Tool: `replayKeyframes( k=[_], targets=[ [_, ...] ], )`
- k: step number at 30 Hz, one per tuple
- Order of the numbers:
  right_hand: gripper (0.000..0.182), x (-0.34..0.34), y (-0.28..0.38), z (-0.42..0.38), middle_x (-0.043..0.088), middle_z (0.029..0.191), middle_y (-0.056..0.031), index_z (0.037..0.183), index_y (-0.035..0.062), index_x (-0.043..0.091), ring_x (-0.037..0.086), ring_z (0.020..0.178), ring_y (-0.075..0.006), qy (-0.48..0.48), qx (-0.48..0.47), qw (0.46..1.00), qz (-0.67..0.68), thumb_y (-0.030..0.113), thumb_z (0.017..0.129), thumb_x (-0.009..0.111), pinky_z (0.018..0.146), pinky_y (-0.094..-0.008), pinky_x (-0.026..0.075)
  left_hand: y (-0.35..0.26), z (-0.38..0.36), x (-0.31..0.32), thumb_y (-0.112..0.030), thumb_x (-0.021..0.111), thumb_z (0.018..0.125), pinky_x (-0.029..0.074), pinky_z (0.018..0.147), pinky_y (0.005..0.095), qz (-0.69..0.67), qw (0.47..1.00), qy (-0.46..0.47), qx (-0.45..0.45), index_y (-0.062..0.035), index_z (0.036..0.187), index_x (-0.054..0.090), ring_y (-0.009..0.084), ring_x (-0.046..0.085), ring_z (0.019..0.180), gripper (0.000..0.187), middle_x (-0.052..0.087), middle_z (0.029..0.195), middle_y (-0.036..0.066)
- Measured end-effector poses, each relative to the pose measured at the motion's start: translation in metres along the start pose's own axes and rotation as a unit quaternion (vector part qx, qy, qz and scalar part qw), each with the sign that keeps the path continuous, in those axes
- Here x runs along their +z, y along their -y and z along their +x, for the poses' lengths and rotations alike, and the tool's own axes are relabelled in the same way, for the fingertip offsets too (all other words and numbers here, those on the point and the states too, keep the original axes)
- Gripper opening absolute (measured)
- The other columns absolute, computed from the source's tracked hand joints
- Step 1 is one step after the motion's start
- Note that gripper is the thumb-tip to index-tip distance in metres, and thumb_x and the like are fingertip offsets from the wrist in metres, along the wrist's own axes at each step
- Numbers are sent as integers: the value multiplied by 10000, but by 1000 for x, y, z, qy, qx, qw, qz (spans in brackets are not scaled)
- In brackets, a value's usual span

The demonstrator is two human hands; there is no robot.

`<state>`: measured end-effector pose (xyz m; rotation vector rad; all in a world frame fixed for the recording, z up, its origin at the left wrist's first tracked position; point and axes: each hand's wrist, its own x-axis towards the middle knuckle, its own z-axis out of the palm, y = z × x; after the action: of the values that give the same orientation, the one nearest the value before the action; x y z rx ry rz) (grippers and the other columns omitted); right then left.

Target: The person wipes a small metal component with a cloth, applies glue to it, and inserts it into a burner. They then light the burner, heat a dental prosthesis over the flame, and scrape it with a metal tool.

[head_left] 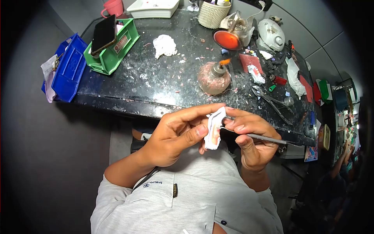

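Note:
My left hand (173, 136) is closed around a white plaster dental cast (212, 141), held tilted in front of my body near the table edge. A pinkish, wax-like area shows on the side of the cast. Between the thumb and fingers of my right hand (255, 146) is a slim metal wax carver (269, 139). The carver's thin tip reaches the cast and seems to touch its pinkish side. Fingers of both hands hide part of the cast. Beyond the hands, a glass spirit lamp (212, 81) burns with an orange flame (224, 61).
Pliers (272, 104) lie right of the lamp, near a pink wax sheet (251, 63). A lit red-orange disc (227, 40) stands behind it. Crumpled white tissue (164, 46), a green bin (111, 58) with a phone (104, 34) and a blue bin (71, 72) are leftward.

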<state>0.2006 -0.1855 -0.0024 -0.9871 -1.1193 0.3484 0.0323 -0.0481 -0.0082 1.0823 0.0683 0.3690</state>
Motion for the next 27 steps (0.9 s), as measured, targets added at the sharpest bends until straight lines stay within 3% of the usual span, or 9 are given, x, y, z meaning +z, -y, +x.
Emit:
replayKeyframes(
  k=[5, 7, 14, 20, 22, 27],
  targets=[
    [200, 2, -2, -4, 771, 924, -172, 985, -33, 736, 773, 950, -328, 3, 7, 1000, 19, 143, 936, 818, 1014, -565, 591, -3, 0, 4, -190, 577, 1117, 559, 758, 265, -24, 1000, -10, 0, 47, 1577, 441, 124, 652, 977, 535, 707, 1173, 123],
    [183, 4, -2, -3, 762, 917, -170, 984, -32, 733, 768, 913, -297, 5, -18, 1000, 10, 133, 950, 804, 1017, -592, 586, 0, 1, 1, -238, 613, 1098, 595, 721, 265, -19, 1000, -2, 23, 128, 1545, 429, 142, 692, 927, 607, 703, 1210, 176],
    [172, 5, -1, -8, 749, 923, -171, 981, -34, 725, 766, 900, -276, -16, 4, 1000, 8, 125, 965, 788, 1025, -592, 588, 0, 2, 1, -232, 613, 1097, 596, 723, 267, -18, 1000, -2, 22, 128, 1551, 413, 142, 692, 916, 613, 718, 1137, 160],
    [169, 4, 1, -5, 746, 927, -170, 981, -41, 722, 767, 908, -280, 20, -22, 1000, -7, 117, 969, 781, 1023, -590, 592, 0, 2, 0, -255, 622, 1094, 599, 728, 270, -11, 1000, -10, 23, 118, 1548, 425, 135, 687, 897, 620, 718, 1084, 138],
    [168, 5, 1, -6, 747, 926, -171, 978, -43, 723, 769, 923, -290, 5, -10, 1000, 8, 116, 970, 780, 1021, -586, 594, 1, 1, -2, -194, 589, 1111, 566, 769, 259, -14, 1000, 14, 19, 67, 1574, 419, 116, 655, 923, 559, 711, 1099, 110],
    [165, 5, 4, -6, 749, 928, -173, 977, -43, 724, 770, 938, -304, 0, 18, 1000, 0, 111, 967, 782, 1016, -578, 599, 0, 1, -1, -189, 585, 1113, 567, 767, 255, -7, 1000, 4, 15, 73, 1567, 423, 116, 659, 908, 549, 704, 1064, 101]
  ],
)
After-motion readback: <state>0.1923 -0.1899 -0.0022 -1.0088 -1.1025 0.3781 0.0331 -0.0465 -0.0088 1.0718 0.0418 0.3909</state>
